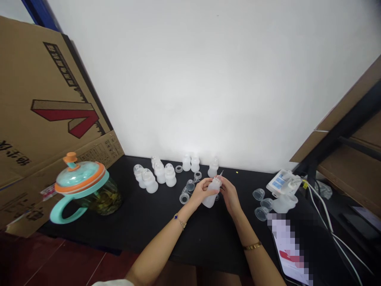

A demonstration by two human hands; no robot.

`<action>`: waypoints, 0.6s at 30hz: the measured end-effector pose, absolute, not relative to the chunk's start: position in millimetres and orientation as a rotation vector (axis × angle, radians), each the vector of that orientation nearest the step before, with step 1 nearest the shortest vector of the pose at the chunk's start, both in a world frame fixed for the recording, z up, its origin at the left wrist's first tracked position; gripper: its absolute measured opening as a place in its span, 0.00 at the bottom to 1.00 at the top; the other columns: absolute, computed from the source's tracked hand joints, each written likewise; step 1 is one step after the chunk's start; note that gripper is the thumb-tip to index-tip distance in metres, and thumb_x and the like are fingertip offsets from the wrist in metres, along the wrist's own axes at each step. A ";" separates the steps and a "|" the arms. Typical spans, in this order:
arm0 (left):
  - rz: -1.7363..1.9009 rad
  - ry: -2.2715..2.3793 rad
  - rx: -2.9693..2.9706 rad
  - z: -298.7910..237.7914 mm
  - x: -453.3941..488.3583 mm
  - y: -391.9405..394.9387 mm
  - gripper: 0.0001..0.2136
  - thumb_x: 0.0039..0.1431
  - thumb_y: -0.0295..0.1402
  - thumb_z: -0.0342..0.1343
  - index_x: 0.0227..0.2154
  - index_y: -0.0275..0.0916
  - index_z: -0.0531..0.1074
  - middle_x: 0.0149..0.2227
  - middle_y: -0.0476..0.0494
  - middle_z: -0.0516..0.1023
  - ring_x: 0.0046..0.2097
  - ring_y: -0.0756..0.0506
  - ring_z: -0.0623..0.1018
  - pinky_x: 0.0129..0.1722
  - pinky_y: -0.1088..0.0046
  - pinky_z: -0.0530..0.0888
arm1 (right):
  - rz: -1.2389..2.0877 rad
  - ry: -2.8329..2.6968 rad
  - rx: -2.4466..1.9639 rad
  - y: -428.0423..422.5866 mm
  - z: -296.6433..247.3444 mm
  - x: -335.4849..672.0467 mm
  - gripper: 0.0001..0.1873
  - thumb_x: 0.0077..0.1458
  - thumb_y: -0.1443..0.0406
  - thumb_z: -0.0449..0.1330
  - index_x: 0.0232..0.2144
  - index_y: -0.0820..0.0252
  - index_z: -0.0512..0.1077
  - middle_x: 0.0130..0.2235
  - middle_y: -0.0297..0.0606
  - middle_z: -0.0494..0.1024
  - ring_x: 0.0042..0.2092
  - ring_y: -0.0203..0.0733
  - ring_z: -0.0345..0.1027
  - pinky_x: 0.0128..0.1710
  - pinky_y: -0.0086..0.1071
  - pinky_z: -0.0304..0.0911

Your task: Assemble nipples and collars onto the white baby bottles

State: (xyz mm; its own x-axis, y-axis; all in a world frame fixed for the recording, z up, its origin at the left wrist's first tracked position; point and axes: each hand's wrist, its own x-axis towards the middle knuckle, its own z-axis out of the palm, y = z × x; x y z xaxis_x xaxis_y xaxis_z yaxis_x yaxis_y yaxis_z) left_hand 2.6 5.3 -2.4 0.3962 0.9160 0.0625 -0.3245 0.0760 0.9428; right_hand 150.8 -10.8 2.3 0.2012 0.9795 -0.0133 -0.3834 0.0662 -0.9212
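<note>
My left hand [200, 192] is closed round a frosted white baby bottle [210, 198], tilted with its neck up and to the right. My right hand [228, 192] pinches at the bottle's neck, where a clear ring seems to sit; its fingertips are partly hidden. A thin pointed piece [221, 173] sticks up above the neck, too small to name. Left of my hands lie loose clear collar rings [184, 198] and a clear domed cap [190, 185]. Behind them, against the wall, stands a capped bottle [213, 167].
Several capped bottles [149, 181] stand to the left, beyond a large teal-lidded jug [102, 198]. On the right are clear domed caps [262, 213], a bottle on its side [285, 203], a white box [282, 182], cables [323, 206] and a phone [290, 250]. Cardboard [44, 91] borders the left.
</note>
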 end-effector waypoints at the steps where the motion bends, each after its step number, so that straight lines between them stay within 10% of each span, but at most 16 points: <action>1: 1.044 0.669 1.125 -2.8 2.7 5.5 0.26 0.41 0.35 0.73 0.45 0.38 0.74 0.47 0.36 0.80 0.48 0.38 0.79 0.50 0.61 0.73 | 1.199 -0.781 -0.985 -11.0 2.8 150.7 0.20 0.46 0.52 0.69 0.38 0.56 0.82 0.46 0.43 0.82 0.50 0.55 0.72 0.43 0.41 0.67; 18: 1.029 0.674 1.142 -3.4 3.1 5.6 0.28 0.39 0.35 0.74 0.46 0.37 0.73 0.48 0.36 0.79 0.48 0.37 0.79 0.50 0.60 0.73 | 1.160 -0.732 -0.998 -11.6 3.3 152.1 0.16 0.44 0.55 0.72 0.34 0.57 0.82 0.40 0.39 0.82 0.41 0.48 0.73 0.38 0.35 0.66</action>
State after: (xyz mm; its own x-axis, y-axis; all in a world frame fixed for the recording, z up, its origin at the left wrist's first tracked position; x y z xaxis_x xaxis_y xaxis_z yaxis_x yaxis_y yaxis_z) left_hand 3.1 5.6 -3.4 0.4052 0.9121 0.0630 -0.3074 0.0710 0.9489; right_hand 152.1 -11.6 3.3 0.2638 0.9643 -0.0244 -0.3929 0.0843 -0.9157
